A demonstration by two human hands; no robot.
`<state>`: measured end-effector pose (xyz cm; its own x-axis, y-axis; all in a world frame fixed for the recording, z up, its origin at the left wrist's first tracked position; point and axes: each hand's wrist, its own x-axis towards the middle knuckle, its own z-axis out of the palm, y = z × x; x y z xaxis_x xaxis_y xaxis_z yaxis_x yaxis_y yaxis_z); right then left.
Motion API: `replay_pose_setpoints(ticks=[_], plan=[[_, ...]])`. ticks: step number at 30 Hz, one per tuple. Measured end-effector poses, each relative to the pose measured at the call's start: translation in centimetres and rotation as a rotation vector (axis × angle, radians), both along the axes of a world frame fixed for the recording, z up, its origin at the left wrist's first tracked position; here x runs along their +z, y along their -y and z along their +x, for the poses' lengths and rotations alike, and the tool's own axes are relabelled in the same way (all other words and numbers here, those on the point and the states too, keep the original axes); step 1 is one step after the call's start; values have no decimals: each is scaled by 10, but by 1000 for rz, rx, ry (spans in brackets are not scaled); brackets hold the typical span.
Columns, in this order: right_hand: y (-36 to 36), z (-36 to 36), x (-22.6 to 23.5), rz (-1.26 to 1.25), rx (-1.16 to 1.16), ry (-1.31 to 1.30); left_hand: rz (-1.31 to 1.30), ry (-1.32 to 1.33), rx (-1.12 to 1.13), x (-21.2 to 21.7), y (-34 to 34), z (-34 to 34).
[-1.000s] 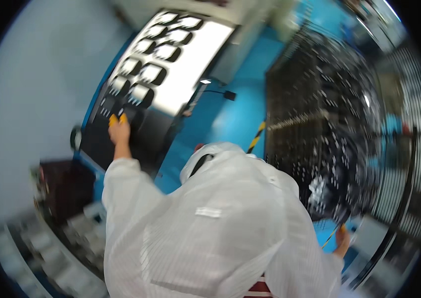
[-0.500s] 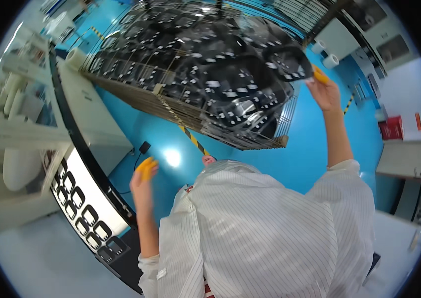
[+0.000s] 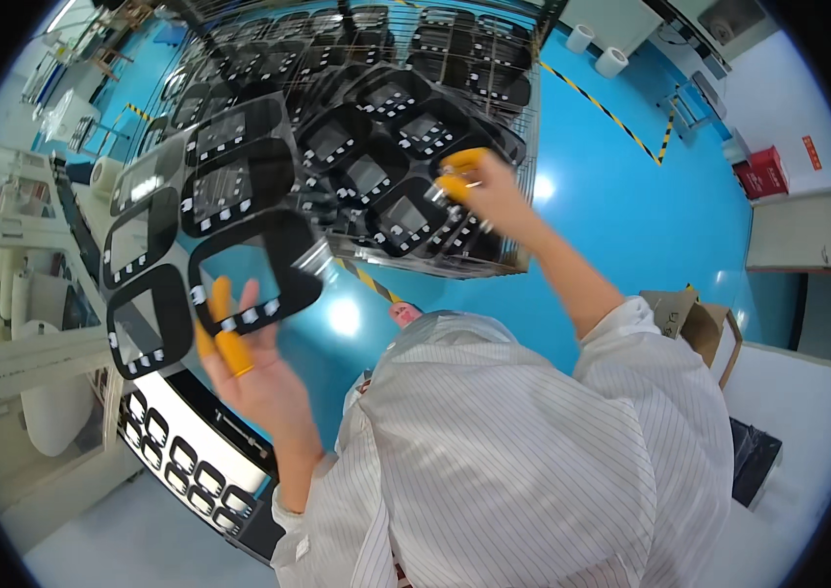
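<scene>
A clear plastic sheet printed with several black rounded frames point(image 3: 268, 257) hangs at the left. My left hand point(image 3: 256, 377), with yellow finger covers, grips its near edge, the fingers showing against the sheet. Over the near right part of a stack of similar sheets point(image 3: 376, 162) on a wire rack is my right hand point(image 3: 482, 186). Its yellow-covered fingers are bent in a pinch at the glossy sheet edges. Blur hides what lies between those fingertips. The held sheet overlaps the left part of the rack.
A lit white panel with black frames on it point(image 3: 190, 456) stands at the lower left beside a cabinet. Yellow-black tape point(image 3: 602, 108) marks the blue floor. An open cardboard box point(image 3: 705, 328) and a red box point(image 3: 760, 173) are at the right.
My left hand has come up from beside me and now holds a sheet. My right hand has moved left from the rack's right corner to the stack. The view has shifted.
</scene>
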<state>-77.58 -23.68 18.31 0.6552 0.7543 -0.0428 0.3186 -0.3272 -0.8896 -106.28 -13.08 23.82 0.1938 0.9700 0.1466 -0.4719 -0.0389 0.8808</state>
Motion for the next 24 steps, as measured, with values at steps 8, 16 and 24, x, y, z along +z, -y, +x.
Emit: replay_pose_setpoints(ticks=[8, 16, 24], plan=[[71, 167, -54, -323, 30, 756, -88, 51, 483, -30, 49, -140], [120, 401, -19, -386, -18, -535, -268, 198, 1166, -121, 185, -182], [88, 537, 74, -139, 753, 645, -488, 386, 1489, -251, 258, -156]])
